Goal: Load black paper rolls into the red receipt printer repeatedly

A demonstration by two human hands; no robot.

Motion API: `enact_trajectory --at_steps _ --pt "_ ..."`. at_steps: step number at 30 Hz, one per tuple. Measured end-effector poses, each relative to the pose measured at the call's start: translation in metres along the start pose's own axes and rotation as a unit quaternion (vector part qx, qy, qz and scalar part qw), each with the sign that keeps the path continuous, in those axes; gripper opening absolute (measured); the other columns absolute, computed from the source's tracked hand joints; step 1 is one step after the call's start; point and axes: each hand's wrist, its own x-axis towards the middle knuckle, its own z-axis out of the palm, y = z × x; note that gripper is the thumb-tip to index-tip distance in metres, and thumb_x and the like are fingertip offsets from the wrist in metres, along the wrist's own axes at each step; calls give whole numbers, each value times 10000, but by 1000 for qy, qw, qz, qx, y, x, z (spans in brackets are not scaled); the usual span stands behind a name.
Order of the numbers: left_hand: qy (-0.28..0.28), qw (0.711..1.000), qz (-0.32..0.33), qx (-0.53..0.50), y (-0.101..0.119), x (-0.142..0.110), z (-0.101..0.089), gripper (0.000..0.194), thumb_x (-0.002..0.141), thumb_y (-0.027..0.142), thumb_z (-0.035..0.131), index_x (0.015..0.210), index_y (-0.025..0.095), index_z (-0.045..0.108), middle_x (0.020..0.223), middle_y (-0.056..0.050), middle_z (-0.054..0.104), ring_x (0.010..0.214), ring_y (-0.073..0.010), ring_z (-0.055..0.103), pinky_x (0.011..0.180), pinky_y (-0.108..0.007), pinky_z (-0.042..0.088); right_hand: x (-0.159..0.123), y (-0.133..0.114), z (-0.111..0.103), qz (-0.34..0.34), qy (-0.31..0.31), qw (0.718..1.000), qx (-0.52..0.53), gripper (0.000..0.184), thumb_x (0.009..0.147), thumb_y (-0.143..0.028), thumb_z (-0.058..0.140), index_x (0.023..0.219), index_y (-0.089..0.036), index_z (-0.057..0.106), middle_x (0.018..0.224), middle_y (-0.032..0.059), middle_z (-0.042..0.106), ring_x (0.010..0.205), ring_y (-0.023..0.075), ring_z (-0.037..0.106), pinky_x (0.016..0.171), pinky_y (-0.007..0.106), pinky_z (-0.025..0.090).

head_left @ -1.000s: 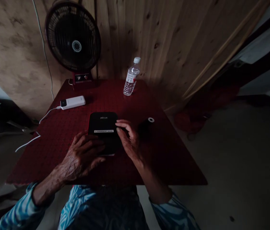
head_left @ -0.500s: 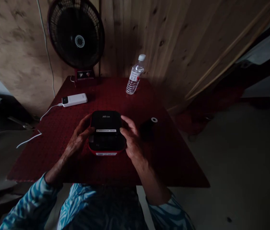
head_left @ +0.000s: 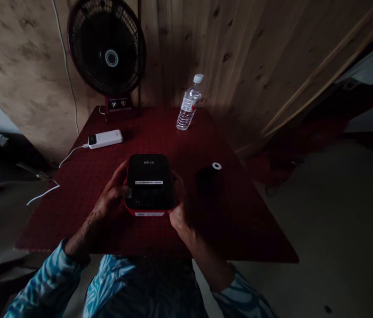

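Holding black, red-edged label printer (head_left: 149, 185) | left hand (head_left: 107, 198), right hand (head_left: 178, 218) curled on its sides

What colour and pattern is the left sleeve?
The left sleeve has wavy blue-and-white stripes, best in the head view.

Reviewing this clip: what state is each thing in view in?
black-and-red device, lid appears shut
left hand, against device's left side
right hand, against its right side
white power bank, lying flat, cable plugged in
plastic water bottle, upright, capped, part full
desk fan, upright, spin unclear
black roll, standing on end
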Motion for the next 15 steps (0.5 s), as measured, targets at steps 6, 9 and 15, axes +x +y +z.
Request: enact_trajectory --at_steps 6,9,15 --pt "-15 999 6 43 1 0 -3 786 839 312 520 1586 285 277 1615 -75 423 1386 -309 510 1014 -435 543 -1 -2 4 8 26 1000 9 354 898 -476 562 1151 -243 645 1025 33 728 893 188 649 762 325 518" --pt "-5 1000 -3 6 0 0 -1 823 799 259 552 1581 286 300 1628 -58 406 1407 -316 484 1039 -439 529 -2 -1 3 14 29 999 18 353 896 -464 572 1163 -246 650 1027 30 738 888 189 654 748 323 508" --pt "20 991 -34 -131 0 -3 5 830 760 167 630 1546 316 412 1604 4 451 1455 -334 418 1106 -407 480 -1 6 2 22 48 997 50 356 870 -487 610 1133 -256 681 990 12 735 858 184 645 748 325 491"
